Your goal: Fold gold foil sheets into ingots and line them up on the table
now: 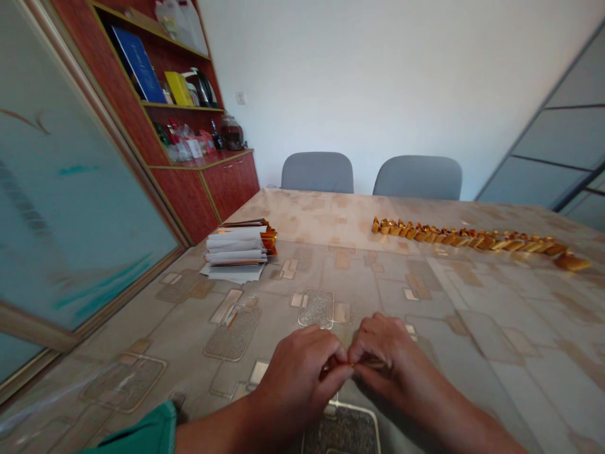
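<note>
At lower centre, the left hand [295, 388] and right hand [392, 356] grip a small shiny gold-foil piece [362, 363] between their fingertips, while a row of folded gold-foil pieces [472, 239] lies upper right on the beige patterned tabletop [454, 328].

The head view sits just behind the near edge of the table [477, 328], facing forward and down along it, close above the left hand [295, 397] and right hand [390, 356]; it seems slightly tilted, though the wide edges warp.
</note>
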Tool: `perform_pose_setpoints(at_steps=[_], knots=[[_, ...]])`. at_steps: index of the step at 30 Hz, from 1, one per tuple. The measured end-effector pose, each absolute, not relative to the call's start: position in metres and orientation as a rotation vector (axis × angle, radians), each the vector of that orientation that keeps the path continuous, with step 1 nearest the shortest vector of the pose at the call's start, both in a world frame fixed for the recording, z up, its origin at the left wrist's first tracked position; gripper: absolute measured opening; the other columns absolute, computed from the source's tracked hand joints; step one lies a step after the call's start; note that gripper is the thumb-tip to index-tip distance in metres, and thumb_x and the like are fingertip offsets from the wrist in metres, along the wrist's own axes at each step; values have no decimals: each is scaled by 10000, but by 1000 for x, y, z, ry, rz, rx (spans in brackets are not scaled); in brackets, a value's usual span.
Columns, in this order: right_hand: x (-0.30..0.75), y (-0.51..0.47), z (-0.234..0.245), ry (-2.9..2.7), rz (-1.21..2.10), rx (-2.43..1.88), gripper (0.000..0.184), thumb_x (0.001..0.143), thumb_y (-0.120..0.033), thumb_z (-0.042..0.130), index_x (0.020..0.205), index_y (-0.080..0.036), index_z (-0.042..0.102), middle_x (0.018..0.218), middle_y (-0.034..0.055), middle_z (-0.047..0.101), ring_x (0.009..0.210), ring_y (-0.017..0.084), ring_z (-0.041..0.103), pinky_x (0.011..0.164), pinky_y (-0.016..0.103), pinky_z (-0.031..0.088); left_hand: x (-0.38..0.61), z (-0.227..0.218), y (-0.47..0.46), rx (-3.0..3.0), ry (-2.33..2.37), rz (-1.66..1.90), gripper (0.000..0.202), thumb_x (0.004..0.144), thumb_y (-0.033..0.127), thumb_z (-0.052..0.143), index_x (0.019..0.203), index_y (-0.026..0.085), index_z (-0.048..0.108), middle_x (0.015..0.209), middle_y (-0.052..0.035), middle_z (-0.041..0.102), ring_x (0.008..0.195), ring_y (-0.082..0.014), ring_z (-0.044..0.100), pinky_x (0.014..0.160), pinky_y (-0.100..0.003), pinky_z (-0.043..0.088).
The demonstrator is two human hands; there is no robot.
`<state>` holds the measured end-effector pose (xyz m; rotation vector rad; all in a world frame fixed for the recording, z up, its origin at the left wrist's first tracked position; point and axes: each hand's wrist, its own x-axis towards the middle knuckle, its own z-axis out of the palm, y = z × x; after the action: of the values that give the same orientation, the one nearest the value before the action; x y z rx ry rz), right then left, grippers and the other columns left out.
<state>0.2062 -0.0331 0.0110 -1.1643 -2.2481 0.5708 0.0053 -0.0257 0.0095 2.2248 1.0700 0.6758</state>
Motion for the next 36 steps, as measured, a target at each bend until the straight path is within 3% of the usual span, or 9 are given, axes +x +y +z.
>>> perform_pose_setpoints(at_steps=[7,12,14,17,18,22,28,32,36], knots=[[220,-25,21,-1882,1002,-1118,263,914,-409,666,730,-229,720,703,7,663,715,184,605,660,315,443,-1,14,-18,2189,992,883,205,924,250,591,733,185,626,678,2,607,661,-146,548,620,-254,369],[254,-11,30,-1431,1185,-1334,366,797,-553,751,692,-207,694,617,-9,590,576,156,518,567,289,416,-1,19,-12,1843,1124,961,199,880,265,607,705,171,622,641,13,568,606,-130,512,572,-239,364],[256,-11,32,-1210,1134,-1364,387,754,-588,773,762,-209,698,690,9,618,641,174,549,602,296,443,0,20,-10,1617,1151,1000,214,874,306,606,710,168,615,645,13,563,605,-129,515,566,-235,390],[238,-18,31,-1179,1330,-1201,547,878,-707,540,996,-204,718,842,72,669,747,215,595,664,342,489,5,19,-10,1328,1133,1060,262,853,391,644,726,165,605,654,16,568,596,-123,523,547,-226,429],[228,-21,31,-1224,1389,-1134,554,860,-725,547,974,-208,710,829,67,658,726,209,585,654,340,489,7,19,-11,1258,1114,1065,288,837,422,667,729,163,601,648,18,569,582,-120,524,535,-224,440],[192,-31,26,-1363,1434,-1057,425,798,-643,701,834,-221,672,691,12,575,646,180,532,631,315,479,14,15,-17,1102,1027,1035,418,760,538,753,716,156,589,614,22,576,547,-114,535,515,-228,478],[190,-31,13,-1132,1507,-947,290,815,-474,776,783,-195,703,695,6,612,652,143,535,631,265,444,13,16,-15,1074,982,916,490,662,578,834,709,142,615,605,15,601,543,-107,559,526,-217,479],[200,-28,15,-1074,1472,-1078,365,726,-522,838,667,-189,700,597,-11,593,552,115,467,546,243,381,9,16,-13,1096,996,909,478,663,569,837,700,145,619,601,16,599,537,-106,558,508,-206,463],[200,-30,22,-1040,1424,-1140,473,782,-645,732,676,-185,704,639,25,634,613,145,518,590,260,412,10,13,-14,1039,1020,963,472,680,563,832,695,156,595,574,44,557,490,-76,486,503,-207,470]])
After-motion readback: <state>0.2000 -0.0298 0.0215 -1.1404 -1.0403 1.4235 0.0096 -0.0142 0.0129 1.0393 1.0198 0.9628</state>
